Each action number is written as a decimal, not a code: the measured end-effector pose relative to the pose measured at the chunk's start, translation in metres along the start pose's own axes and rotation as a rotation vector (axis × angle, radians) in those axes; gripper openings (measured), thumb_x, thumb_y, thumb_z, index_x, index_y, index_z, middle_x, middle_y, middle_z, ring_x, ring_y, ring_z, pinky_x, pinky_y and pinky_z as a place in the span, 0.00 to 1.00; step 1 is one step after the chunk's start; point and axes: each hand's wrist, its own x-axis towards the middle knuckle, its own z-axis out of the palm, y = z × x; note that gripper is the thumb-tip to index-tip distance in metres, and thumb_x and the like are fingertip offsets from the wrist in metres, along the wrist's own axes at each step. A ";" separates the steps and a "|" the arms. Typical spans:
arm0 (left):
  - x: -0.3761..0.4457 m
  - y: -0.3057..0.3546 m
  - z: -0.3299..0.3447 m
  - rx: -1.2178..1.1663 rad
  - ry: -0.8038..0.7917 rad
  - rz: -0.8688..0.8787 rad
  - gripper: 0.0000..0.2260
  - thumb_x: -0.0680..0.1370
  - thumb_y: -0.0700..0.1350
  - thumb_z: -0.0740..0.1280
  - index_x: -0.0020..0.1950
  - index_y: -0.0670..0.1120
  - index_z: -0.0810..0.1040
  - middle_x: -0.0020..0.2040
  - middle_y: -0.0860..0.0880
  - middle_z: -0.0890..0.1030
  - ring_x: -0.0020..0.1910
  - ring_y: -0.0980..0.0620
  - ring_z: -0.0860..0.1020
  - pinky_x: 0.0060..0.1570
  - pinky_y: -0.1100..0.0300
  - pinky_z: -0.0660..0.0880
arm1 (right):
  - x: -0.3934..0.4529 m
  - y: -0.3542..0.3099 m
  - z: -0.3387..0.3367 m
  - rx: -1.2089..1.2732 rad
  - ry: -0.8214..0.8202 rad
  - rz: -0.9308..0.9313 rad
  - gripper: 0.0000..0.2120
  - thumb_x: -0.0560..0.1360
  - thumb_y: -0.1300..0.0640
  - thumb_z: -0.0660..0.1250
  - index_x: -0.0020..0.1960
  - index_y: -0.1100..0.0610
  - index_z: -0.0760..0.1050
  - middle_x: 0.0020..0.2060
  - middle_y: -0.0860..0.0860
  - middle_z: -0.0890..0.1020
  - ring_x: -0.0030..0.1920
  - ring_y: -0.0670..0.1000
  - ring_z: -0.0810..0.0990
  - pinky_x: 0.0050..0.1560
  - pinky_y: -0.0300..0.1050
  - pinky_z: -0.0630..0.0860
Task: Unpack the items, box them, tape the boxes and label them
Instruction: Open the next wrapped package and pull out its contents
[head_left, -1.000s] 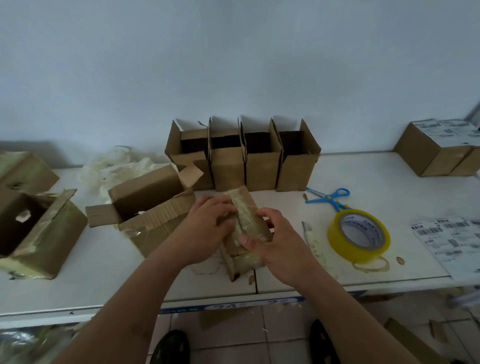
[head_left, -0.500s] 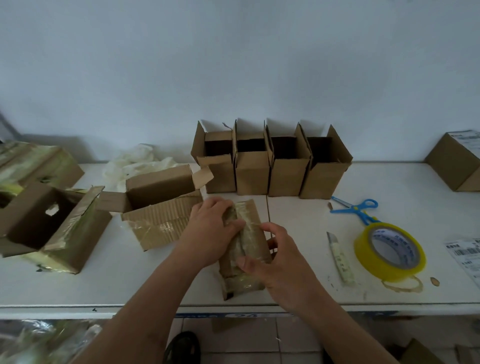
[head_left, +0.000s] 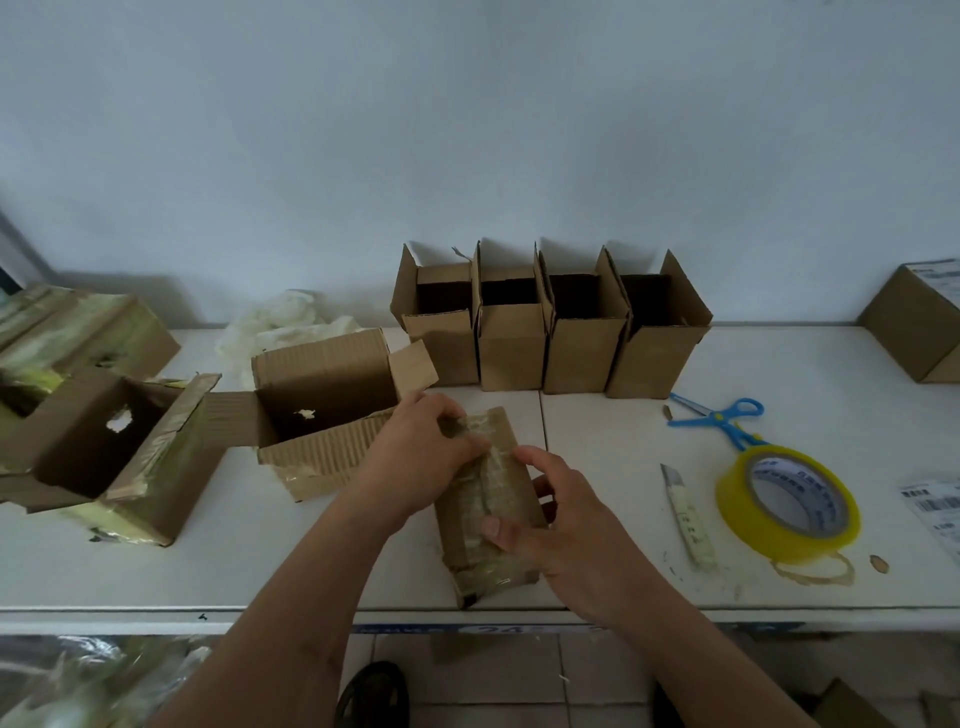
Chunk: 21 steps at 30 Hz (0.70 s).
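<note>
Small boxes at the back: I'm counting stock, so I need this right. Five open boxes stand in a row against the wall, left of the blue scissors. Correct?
Not quite: the head view shows four open boxes in that row, not five. They do stand against the wall, left of the blue scissors.

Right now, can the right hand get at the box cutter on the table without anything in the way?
Probably yes. The box cutter lies on bare table just right of the right hand, with nothing between them. But that hand now holds the taped parcel and must let go first.
</note>
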 end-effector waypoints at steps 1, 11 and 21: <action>0.000 0.001 0.000 -0.031 0.005 -0.017 0.13 0.75 0.52 0.71 0.56 0.52 0.75 0.53 0.56 0.70 0.49 0.56 0.72 0.44 0.61 0.72 | 0.000 0.000 0.000 -0.002 -0.006 -0.004 0.26 0.70 0.47 0.76 0.57 0.31 0.64 0.58 0.49 0.71 0.57 0.51 0.77 0.53 0.52 0.82; -0.003 0.007 -0.002 -0.421 0.040 -0.139 0.06 0.77 0.46 0.69 0.49 0.47 0.74 0.47 0.46 0.77 0.44 0.50 0.77 0.40 0.58 0.72 | 0.001 -0.007 -0.010 -0.085 0.004 0.027 0.27 0.72 0.41 0.71 0.67 0.35 0.64 0.56 0.47 0.75 0.52 0.46 0.79 0.43 0.39 0.82; -0.012 0.006 0.005 -0.488 0.184 -0.150 0.08 0.82 0.46 0.57 0.52 0.51 0.76 0.47 0.49 0.76 0.43 0.51 0.75 0.41 0.55 0.72 | 0.005 -0.019 -0.008 -0.131 0.060 0.051 0.19 0.77 0.43 0.65 0.65 0.40 0.65 0.53 0.47 0.77 0.48 0.44 0.80 0.37 0.31 0.76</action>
